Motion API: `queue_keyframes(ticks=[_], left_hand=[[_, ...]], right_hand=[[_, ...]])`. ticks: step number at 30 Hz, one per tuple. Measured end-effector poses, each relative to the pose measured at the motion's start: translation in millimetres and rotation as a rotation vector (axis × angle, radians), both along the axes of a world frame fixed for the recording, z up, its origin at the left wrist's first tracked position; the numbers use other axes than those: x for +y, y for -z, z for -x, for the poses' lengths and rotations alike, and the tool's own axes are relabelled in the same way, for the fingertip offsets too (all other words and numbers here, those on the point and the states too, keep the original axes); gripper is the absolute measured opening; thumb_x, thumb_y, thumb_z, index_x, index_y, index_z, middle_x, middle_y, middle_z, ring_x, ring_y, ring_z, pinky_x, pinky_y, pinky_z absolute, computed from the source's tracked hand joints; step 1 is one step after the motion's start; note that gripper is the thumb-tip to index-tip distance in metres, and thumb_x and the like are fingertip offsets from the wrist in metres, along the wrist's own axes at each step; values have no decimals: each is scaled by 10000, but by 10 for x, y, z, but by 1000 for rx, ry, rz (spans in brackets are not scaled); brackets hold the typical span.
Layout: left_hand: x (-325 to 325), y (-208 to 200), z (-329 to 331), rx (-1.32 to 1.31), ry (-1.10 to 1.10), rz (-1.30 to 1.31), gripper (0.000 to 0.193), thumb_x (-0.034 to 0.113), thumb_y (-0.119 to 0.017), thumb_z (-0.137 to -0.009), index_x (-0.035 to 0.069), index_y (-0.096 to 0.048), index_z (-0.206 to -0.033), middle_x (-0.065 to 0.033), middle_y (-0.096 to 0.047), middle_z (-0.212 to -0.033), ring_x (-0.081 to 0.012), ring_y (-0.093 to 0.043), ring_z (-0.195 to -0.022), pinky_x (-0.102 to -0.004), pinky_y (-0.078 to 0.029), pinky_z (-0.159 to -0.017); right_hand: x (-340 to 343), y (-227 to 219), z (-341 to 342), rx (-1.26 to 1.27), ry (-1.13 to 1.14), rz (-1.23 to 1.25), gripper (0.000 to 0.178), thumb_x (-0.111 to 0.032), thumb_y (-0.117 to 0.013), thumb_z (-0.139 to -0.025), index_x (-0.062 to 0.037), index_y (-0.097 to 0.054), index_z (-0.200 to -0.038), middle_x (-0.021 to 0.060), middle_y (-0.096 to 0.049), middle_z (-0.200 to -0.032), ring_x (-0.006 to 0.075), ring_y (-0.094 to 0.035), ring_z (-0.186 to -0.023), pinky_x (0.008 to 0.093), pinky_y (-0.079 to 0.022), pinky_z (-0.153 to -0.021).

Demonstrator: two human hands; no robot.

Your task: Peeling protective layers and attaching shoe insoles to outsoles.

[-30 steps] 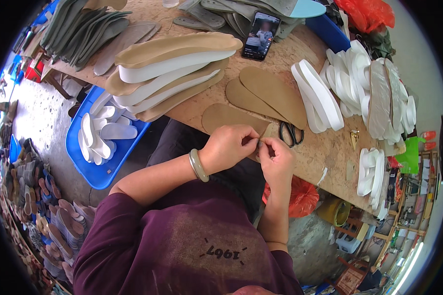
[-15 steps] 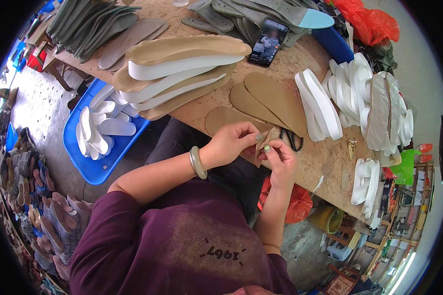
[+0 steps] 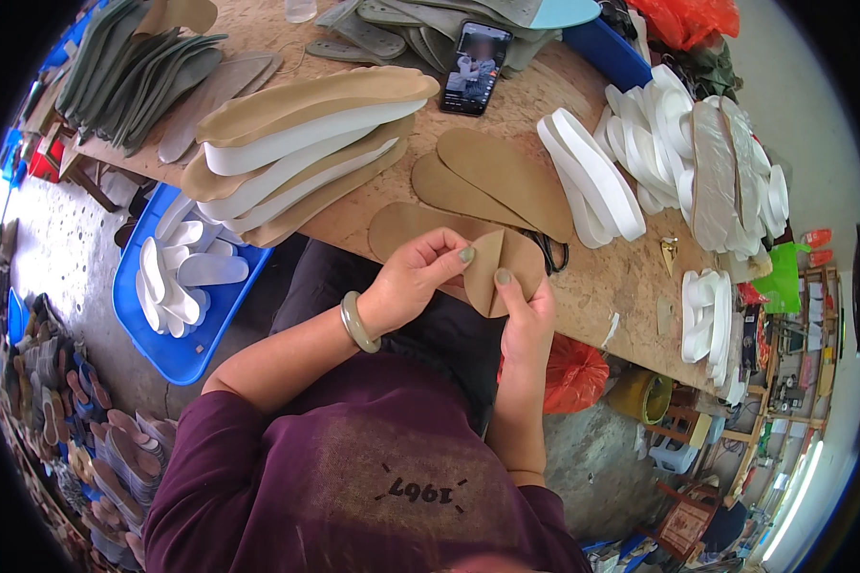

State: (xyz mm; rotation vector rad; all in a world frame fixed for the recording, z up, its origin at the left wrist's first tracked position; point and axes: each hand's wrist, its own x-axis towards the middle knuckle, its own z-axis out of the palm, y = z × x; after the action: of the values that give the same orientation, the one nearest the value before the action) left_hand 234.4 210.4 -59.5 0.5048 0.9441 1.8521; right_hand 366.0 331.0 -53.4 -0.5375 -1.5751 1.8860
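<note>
At the near edge of the counter (image 3: 597, 296), the left hand (image 3: 403, 286) pinches one side of a creased tan piece (image 3: 519, 258) and the right hand (image 3: 526, 323) grips the other, so uneven pulling could skew the crease or tug a side loose.

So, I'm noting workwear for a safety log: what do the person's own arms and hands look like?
Dark purple sleeves end near the elbows. The left hand has a thick, pale bangle at its wrist; the right hand shows none. Neither is gloved, and both thumbnails look painted a greyish green.
</note>
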Motion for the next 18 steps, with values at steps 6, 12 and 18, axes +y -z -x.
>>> queue_keyframes(ticks=[6, 12, 18], left_hand=[[-365, -173, 228, -27, -302, -11, 80, 173, -552, -993, 97, -576, -992, 49, -575, -845, -49, -553, -750, -197, -455, -682], [-1396, -813, 461, 170, -728, -3, 120, 182, -537, -971, 75, -518, -1022, 1, -587, -912, -75, -567, -808, -229, -467, -701], [-2423, -711, 559, 1401, -1246, 417, 400, 297, -435, -1003, 15, -487, -1282, -209, -561, -1306, -317, -584, -1172, -415, -508, -959]], right_hand=[[225, 97, -80, 161, 66, 525, 355, -44, -576, -949, -2, -561, -1301, 110, -627, -1282, 229, -610, -1171, 369, -494, -1004], [400, 457, -235, 238, -18, 705, 398, -49, -555, -959, -13, -505, -1352, 112, -598, -1328, 257, -582, -1227, 397, -484, -1043], [567, 428, -402, 115, 62, 641, 321, -24, -568, -947, 21, -568, -1265, 123, -650, -1239, 226, -633, -1143, 355, -527, -969]])
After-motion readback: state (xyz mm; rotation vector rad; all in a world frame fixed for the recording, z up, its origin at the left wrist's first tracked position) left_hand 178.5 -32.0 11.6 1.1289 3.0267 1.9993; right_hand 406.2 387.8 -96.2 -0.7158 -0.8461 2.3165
